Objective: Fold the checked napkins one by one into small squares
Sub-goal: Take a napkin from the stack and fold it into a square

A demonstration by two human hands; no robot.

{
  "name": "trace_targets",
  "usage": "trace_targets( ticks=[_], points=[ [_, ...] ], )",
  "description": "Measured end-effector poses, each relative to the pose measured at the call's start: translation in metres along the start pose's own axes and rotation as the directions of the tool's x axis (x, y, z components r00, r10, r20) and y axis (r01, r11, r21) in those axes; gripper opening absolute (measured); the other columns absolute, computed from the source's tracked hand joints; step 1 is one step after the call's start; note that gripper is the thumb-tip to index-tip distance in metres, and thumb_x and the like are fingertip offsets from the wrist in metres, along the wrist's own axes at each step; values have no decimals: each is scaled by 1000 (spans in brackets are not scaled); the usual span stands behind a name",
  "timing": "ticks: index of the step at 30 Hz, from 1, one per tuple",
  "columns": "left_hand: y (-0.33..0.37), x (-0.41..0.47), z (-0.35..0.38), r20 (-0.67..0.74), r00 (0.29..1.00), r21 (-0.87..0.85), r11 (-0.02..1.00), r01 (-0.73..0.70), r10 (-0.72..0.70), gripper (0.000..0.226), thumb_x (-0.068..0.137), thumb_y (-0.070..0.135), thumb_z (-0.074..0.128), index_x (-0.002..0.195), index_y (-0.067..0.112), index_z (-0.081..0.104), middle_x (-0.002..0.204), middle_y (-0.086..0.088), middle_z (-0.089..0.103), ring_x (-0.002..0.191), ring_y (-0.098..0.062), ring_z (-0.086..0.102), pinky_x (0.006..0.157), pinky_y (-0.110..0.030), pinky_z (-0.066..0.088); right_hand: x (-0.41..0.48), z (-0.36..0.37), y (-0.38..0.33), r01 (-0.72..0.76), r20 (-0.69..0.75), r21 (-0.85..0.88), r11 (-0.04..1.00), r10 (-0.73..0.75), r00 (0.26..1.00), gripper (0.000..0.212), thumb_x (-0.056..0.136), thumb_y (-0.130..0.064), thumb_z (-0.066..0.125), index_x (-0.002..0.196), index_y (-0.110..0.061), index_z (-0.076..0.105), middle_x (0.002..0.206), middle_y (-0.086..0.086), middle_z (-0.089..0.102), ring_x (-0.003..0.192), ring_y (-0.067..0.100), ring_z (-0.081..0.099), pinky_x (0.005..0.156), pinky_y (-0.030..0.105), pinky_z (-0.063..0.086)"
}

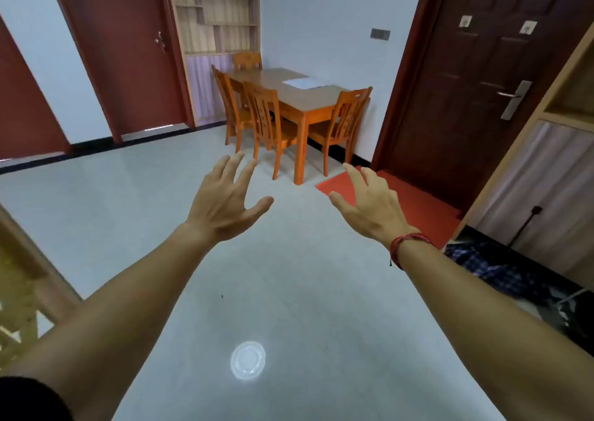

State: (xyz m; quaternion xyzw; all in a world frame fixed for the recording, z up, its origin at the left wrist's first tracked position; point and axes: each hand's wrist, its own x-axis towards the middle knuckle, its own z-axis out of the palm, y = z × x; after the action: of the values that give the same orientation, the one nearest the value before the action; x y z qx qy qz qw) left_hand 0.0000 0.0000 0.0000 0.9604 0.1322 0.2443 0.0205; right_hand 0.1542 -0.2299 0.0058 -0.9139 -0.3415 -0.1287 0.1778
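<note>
The pale grey glossy surface [289, 292] fills most of what is in front of this person, with a round lamp glare near their body. Whether it is floor or a tabletop close in, I cannot say. Across the room an orange-brown wooden dining table [302, 99] stands against the white wall with matching slatted chairs around it. To its right a flat red mat [421, 211] lies before a dark brown panelled door [466, 83].

The task's thing appears to be the rumpled blue-and-white checked cloth [491, 266], low on the right, just beyond the outer side of the right forearm and partly hidden by it. It lies in a heap, not spread out. Its length runs slantwise from near the wrist back towards the person's right. I cannot count how many napkins are in it.

Both arms reach straight ahead. The left hand [225, 202] is spread, fingers apart, holding nothing. The right hand [373, 205] is the same, fingers loosely splayed and empty, with a thin red cord bracelet [406, 243] at the wrist.

Both hands point forward past the heap, so no fold has begun. The right hand is much the nearer, and I judge it would have to draw back and swing outward to reach the cloth, while the left would have to cross over.
</note>
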Motion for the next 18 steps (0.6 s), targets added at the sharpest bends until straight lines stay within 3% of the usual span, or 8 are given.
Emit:
trace_targets(
  ticks=[18],
  points=[
    [-87, 259, 159, 74, 997, -27, 999, 25, -22, 87, 84, 72, 23, 148, 14, 31, 157, -13, 26, 145, -32, 19, 114, -49, 26, 277, 130, 89, -63, 52, -38, 997, 65, 997, 66, 88, -62, 35, 146, -32, 23, 141, 4, 40, 124, 28, 41, 99, 44, 35]
  ],
)
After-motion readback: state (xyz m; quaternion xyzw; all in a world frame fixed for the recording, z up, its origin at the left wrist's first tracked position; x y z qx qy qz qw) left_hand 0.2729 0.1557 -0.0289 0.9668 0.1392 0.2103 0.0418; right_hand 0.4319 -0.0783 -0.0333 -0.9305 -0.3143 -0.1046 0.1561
